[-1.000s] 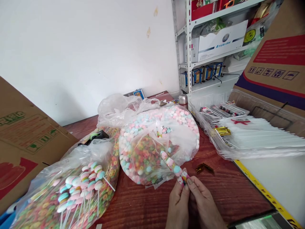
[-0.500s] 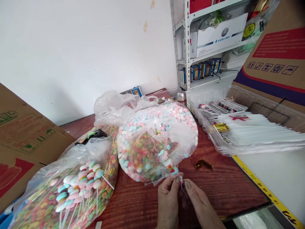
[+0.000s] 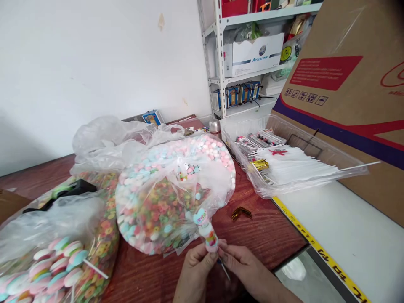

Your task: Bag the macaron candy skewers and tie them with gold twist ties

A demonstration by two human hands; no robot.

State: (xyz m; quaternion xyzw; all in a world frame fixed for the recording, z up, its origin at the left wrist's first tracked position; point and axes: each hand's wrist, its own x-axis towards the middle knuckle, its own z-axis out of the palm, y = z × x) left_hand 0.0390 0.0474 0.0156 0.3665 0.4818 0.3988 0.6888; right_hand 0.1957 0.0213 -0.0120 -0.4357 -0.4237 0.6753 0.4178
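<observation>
A marshmallow candy stick [image 3: 207, 231] stands nearly upright between my hands, with a printed heart-shaped top and bright rings lower down, apparently in a clear sleeve. My left hand [image 3: 197, 265] is closed, pinching its lower end from the left. From the right, my right hand [image 3: 244, 265] pinches at the same spot, around the stick just below the candy. The thin stick shows beneath the fingers. Right behind lies a large bag of pastel marshmallows [image 3: 132, 176], with a clear bag of coloured cereal rings [image 3: 167, 202] on top. What the fingertips press together is partly hidden.
Gold twist ties [image 3: 241, 213] lie right of my hands. Finished candy sticks [image 3: 53, 269] rest on another ring-filled bag at left, near a black tape dispenser [image 3: 67, 193]. A clear plastic tray [image 3: 261, 191] holds white sticks at right. Cardboard boxes and a shelf [image 3: 221, 59] stand behind.
The view has swung right, so everything sits further left. The candy stick is more upright, and both hands have closed in together around its lower end.
</observation>
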